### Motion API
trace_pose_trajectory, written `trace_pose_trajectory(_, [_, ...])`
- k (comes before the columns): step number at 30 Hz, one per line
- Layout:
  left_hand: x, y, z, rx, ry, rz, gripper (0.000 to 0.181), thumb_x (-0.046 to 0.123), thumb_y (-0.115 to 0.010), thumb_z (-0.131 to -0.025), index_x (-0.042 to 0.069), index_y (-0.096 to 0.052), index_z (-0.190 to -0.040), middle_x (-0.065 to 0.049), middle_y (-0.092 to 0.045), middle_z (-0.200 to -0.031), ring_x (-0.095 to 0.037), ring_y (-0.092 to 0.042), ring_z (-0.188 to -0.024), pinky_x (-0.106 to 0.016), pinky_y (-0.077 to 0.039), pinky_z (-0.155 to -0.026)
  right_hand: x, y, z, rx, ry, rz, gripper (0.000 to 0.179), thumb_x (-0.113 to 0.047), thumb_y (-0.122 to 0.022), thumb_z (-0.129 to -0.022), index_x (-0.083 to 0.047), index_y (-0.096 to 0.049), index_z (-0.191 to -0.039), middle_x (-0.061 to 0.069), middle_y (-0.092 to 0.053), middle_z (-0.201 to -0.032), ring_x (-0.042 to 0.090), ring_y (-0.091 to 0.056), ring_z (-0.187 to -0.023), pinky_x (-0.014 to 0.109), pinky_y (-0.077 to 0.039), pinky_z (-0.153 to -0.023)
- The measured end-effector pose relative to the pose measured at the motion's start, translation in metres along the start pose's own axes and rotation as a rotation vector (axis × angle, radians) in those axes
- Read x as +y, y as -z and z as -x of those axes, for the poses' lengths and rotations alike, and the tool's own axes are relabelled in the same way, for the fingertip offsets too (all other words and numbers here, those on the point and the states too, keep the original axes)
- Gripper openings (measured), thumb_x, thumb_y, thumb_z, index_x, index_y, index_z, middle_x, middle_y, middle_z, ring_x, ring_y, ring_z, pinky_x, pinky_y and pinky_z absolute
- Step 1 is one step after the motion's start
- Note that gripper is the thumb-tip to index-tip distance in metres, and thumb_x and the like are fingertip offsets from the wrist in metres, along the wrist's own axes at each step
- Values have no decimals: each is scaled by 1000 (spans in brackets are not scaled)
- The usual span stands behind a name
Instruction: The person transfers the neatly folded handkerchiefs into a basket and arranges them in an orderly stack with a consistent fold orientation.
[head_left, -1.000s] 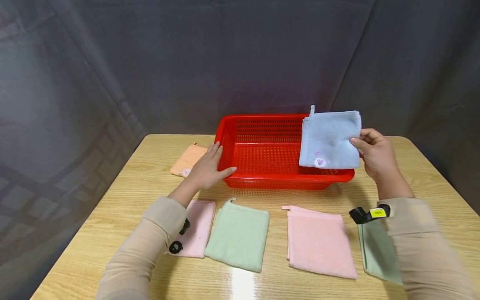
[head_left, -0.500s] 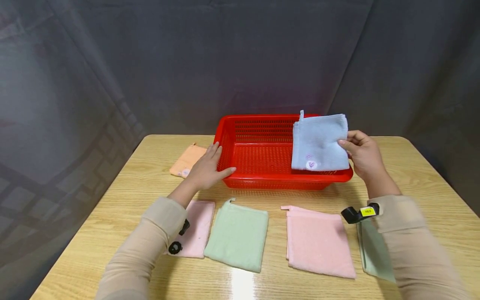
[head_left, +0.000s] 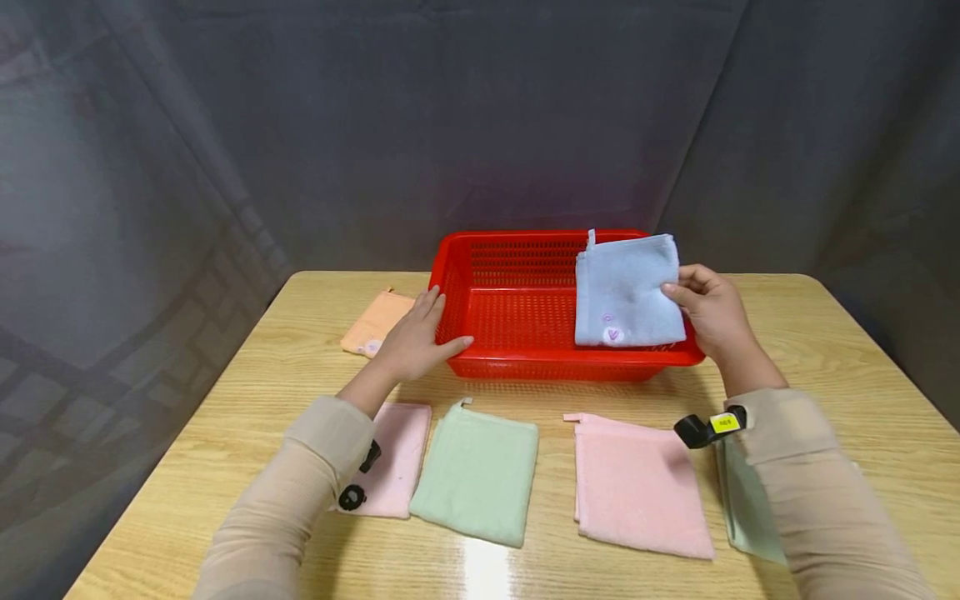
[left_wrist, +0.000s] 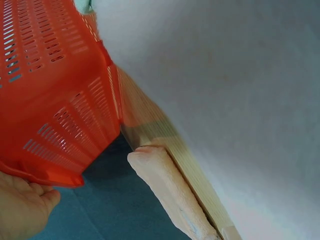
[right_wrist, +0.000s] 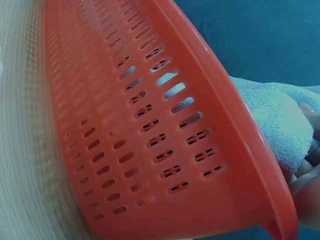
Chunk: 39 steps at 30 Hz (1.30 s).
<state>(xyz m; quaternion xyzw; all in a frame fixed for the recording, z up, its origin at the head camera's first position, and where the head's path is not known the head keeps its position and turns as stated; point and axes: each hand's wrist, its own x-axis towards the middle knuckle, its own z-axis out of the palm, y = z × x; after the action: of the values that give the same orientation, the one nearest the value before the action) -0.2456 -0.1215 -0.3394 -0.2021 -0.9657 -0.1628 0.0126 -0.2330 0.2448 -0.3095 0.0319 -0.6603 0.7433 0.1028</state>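
Note:
A folded light blue towel (head_left: 630, 287) with a small purple heart patch hangs over the right part of the red basket (head_left: 573, 360). My right hand (head_left: 712, 312) pinches its right edge between thumb and fingers. In the right wrist view the blue towel (right_wrist: 277, 122) shows past the basket rim, with the fingers at the frame's edge. My left hand (head_left: 411, 340) rests on the basket's left rim, its fingers straight and thumb spread. The left wrist view shows part of that hand (left_wrist: 22, 205) against the red rim.
On the wooden table (head_left: 262, 383), a folded orange towel (head_left: 378, 321) lies left of the basket. In front lie a pink towel (head_left: 401, 467), a green towel (head_left: 480, 475), another pink towel (head_left: 637, 487) and a green towel (head_left: 750, 504) partly under the right arm. A dark curtain stands behind.
My right hand has moved left and slightly down with the blue towel, bringing it further over the basket. The left hand has stayed on the rim.

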Motion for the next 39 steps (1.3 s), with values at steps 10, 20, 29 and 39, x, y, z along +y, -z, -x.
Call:
trace_pose_trajectory(10, [1,1,0,-2,2,-6,85,61,-37,-80,1,-13,-137,-8,-3,-144,-22,0,-130,-40,-13,-101,3,-5,-2,-28,-11,44,18,-1,-58,-80,-17,-63,-77,-5,-55,-71,7,-49,-64,13,-43,-57])
trace_pose_trajectory(20, [2,1,-1,-4,1,-14,85,61,-36,-81,1,-14,-137,-8,-3,-144,-23,0,-130,-38,-12,-102,7,-9,-4,-32,-47,127,11,-8,-60,-80,-19,-60,-78,-5,-52,-73,7,-47,-66,12,-43,-58])
trace_pose_trajectory(29, [2,1,-2,-1,-2,-11,86,62,-36,-80,1,-14,-137,-9,-4,-144,-23,0,-130,-40,-13,-101,10,-12,-4,-30,-79,196,8,-12,-60,-80,-20,-59,-80,-5,-51,-76,8,-47,-68,14,-44,-58])
trace_pose_trajectory(39, [2,0,-2,-1,3,-16,87,63,-34,-80,1,-13,-137,-8,-2,-144,-23,1,-130,-39,-13,-101,12,-17,-6,-57,-77,242,11,-10,-58,-82,-20,-56,-80,-5,-48,-77,9,-44,-71,12,-42,-61])
